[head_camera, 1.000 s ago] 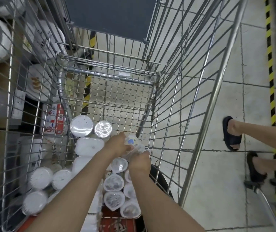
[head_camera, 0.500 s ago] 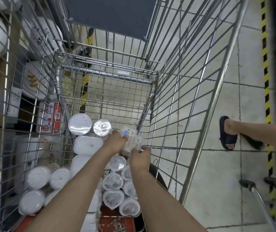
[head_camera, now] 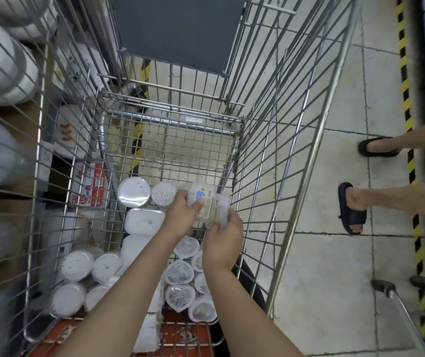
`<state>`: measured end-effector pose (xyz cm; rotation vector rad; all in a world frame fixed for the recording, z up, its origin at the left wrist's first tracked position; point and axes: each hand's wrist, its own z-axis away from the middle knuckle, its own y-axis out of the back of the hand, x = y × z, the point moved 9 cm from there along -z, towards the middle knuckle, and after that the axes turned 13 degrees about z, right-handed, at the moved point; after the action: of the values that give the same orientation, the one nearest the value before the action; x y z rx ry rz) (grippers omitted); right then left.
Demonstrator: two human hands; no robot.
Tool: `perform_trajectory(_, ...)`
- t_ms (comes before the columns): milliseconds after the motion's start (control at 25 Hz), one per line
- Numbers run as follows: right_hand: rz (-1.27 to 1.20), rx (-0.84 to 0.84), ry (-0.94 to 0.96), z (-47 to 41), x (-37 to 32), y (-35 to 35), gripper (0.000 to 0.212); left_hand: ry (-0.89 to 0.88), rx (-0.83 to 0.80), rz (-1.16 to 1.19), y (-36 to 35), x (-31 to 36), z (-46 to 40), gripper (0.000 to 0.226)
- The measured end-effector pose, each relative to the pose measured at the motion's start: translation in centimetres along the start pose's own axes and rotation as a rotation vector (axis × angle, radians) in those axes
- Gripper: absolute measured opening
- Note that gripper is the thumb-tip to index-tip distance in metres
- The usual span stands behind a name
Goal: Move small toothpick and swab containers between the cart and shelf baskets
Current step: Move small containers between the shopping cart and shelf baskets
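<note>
Head view into a wire shopping cart [head_camera: 317, 140] standing on a tiled floor [head_camera: 335, 253]. Beyond the cart's left wall, shelving holds large white wrapped rolls [head_camera: 2, 70] and a red-and-white carton [head_camera: 90, 185]. In the cart's near-left corner lie four round white containers [head_camera: 76, 265] on their sides, lids facing up. Toward the middle of the cart floor stand two round perforated-lid toothpick containers [head_camera: 134, 191], side by side, with two white rounded-rectangular boxes [head_camera: 144, 221] just nearer the viewer. A cluster of teardrop-shaped clear-lidded swab containers [head_camera: 179, 273] lies along the near-right side, partly under the forearms, above a red panel [head_camera: 180, 336] at the cart's near edge.

The left hand [head_camera: 183, 212] pinches a small clear rectangular container [head_camera: 202, 199] bearing a blue mark and a yellowish label, thumb across its top face, fingers curled beneath. The right hand [head_camera: 223, 239] grips the right end of a second clear container [head_camera: 220, 211] that touches the first; its fingers are curled round the near edge. Both containers are held above the cart floor, near the right wall, clear of the items below.

Right of the cart, on the floor, two bare legs in black slide sandals [head_camera: 351, 208] stand beside a yellow-and-black hazard stripe [head_camera: 409, 119]. A grey handle [head_camera: 383, 286] of another trolley shows at the lower right.
</note>
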<state>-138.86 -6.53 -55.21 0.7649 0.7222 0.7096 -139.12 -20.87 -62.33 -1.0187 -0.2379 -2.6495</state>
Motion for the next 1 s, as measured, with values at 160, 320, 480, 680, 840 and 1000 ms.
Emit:
perform_trajectory(160,-0.154,0.064,0.07,2.8,-2.5,3.3,0.034,-0.098,0.051,0.177,2.5,4.9,5.2,0.019)
perform_trajectory(320,-0.36,0.001,0.16,7.0,-5.4,6.7,0.026,-0.138,0.137,0.305,6.7,8.7,11.8,0.014)
perform_trajectory(480,-0.551,-0.167,0.232,11.9,-6.7,10.7,0.026,-0.188,0.23,0.337,11.6,11.7,20.4,0.011)
perform_trajectory(680,-0.682,-0.363,0.327,19.2,-7.7,15.6,0.027,-0.318,0.34,0.399,15.7,14.2,33.1,0.014)
perform_trajectory(840,-0.666,-0.608,0.501,26.2,-7.9,18.5,0.022,-0.424,0.536,0.464,17.6,12.5,44.4,0.009)
perform_trajectory(1000,-0.545,-0.894,0.682,33.5,-6.2,20.6,0.03,-0.433,0.816,0.72,16.9,5.2,55.9,0.013)
